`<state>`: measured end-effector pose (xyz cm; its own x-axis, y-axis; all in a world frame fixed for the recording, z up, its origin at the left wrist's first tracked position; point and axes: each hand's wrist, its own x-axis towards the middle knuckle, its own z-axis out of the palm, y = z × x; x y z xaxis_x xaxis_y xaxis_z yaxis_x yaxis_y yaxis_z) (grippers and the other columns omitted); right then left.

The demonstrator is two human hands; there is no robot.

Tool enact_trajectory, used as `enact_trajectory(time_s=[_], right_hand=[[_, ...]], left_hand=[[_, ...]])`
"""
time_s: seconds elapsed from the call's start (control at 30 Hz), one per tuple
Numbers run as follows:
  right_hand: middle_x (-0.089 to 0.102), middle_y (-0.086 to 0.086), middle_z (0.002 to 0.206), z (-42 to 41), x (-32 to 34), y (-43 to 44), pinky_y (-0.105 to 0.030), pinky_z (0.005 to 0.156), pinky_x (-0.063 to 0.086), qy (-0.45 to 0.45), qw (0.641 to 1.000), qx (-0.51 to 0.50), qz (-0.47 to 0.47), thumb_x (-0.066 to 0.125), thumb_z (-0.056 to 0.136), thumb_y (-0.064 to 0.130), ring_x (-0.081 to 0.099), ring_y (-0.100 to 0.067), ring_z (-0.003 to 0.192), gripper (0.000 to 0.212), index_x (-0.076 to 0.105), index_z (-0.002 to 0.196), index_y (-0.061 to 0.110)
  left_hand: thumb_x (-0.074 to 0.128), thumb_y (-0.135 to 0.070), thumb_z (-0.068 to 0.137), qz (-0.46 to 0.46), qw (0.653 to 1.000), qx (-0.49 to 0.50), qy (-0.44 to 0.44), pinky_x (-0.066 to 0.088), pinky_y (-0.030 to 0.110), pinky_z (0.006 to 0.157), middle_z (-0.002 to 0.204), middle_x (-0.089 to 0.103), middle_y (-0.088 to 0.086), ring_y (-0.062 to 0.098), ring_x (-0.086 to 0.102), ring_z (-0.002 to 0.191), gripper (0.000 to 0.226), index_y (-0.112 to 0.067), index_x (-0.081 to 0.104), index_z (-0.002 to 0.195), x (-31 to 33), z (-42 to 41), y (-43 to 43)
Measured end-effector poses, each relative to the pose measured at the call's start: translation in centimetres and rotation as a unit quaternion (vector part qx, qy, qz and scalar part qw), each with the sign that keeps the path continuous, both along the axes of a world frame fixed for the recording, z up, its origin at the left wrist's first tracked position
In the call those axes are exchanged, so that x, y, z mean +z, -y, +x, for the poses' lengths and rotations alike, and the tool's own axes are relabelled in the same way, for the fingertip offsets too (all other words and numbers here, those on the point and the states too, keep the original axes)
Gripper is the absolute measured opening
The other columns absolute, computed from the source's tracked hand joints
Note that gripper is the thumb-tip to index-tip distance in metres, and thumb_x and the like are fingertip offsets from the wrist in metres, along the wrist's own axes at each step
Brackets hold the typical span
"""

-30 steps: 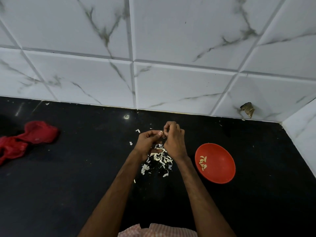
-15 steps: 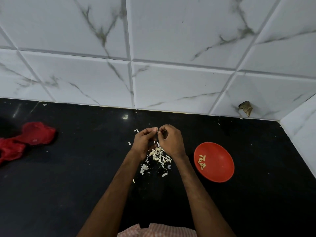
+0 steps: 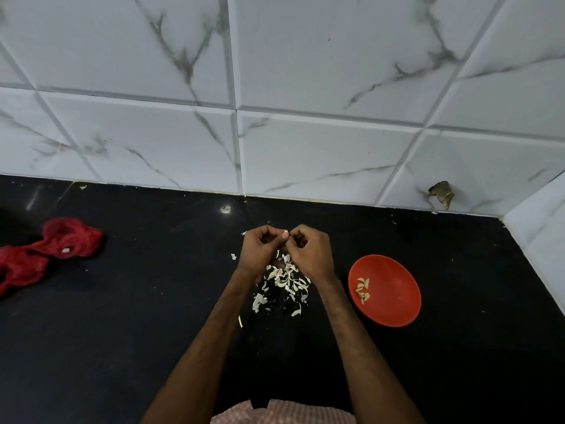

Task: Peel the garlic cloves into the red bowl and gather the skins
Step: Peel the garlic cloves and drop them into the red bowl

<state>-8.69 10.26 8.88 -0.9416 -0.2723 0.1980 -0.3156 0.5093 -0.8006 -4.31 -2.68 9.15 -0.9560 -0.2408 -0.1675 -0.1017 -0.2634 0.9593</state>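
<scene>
garlic cloves (image 3: 363, 288): a small cluster, peeled and pale yellow, lying in the left part of the red bowl (image 3: 397, 307), which sits on the black counter (image 3: 153, 332) right of the hands.
left hand (image 3: 260, 249) and right hand (image 3: 312, 255): raised together just left of the bowl, fingers of both curled in, fingertips meeting. what they pinch is hidden, so i cannot tell whether a clove is held.
skins (image 3: 286, 280): loose white heap on the counter directly beneath and near of the hands; one stray flake (image 3: 233, 256) just left.
red mesh bag (image 3: 61, 243): crumpled, far left, well apart.
marble-veined tile wall (image 3: 305, 87): along the far edge, with a broken patch (image 3: 441, 192) low at right.
striped garment (image 3: 284, 414): near edge.
</scene>
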Motion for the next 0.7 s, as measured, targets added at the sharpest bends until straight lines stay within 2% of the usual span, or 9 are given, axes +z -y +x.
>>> enact_trajectory(time_s=[0.27, 0.53, 0.7], right_hand=[[0.065, 0.015, 0.071, 0.19, 0.58, -0.23, -0.032, 0.064, 0.055, -0.009, 0.999, -0.031, 0.037, 0.071, 0.084, 0.037, 0.063, -0.002, 0.069, 0.016, 0.064, 0.077, 0.024], [0.062, 0.011, 0.077, 0.18, 0.64, -0.35, -0.023, 0.059, 0.045, -0.056, 0.990, -0.013, 0.126, 0.070, 0.084, 0.032, 0.058, -0.004, 0.068, 0.014, 0.060, 0.078, 0.025], [0.059, 0.010, 0.077, 0.11, 0.43, -0.43, -0.024, 0.056, 0.042, -0.068, 0.988, -0.014, 0.141, 0.069, 0.083, 0.030, 0.056, -0.005, 0.068, 0.014, 0.058, 0.076, 0.024]], left_hand=[[0.067, -0.011, 0.093, 0.007, 1.000, -0.011, 0.014, 0.056, 0.030, 0.045, 0.089, 0.071, 0.019, 0.023, 0.071, 0.073, 0.019, 0.007, 0.066, 0.102, -0.04, -0.06, 0.24], [0.066, -0.011, 0.094, -0.019, 0.999, -0.031, 0.024, 0.058, 0.032, 0.048, 0.082, 0.070, 0.008, 0.016, 0.069, 0.069, 0.018, 0.003, 0.065, 0.105, -0.56, -0.03, 0.63], [0.065, -0.009, 0.095, -0.056, 0.998, -0.019, 0.022, 0.055, 0.029, 0.045, 0.089, 0.068, 0.010, 0.013, 0.066, 0.063, 0.022, -0.001, 0.064, 0.115, -0.69, -0.28, 0.53]])
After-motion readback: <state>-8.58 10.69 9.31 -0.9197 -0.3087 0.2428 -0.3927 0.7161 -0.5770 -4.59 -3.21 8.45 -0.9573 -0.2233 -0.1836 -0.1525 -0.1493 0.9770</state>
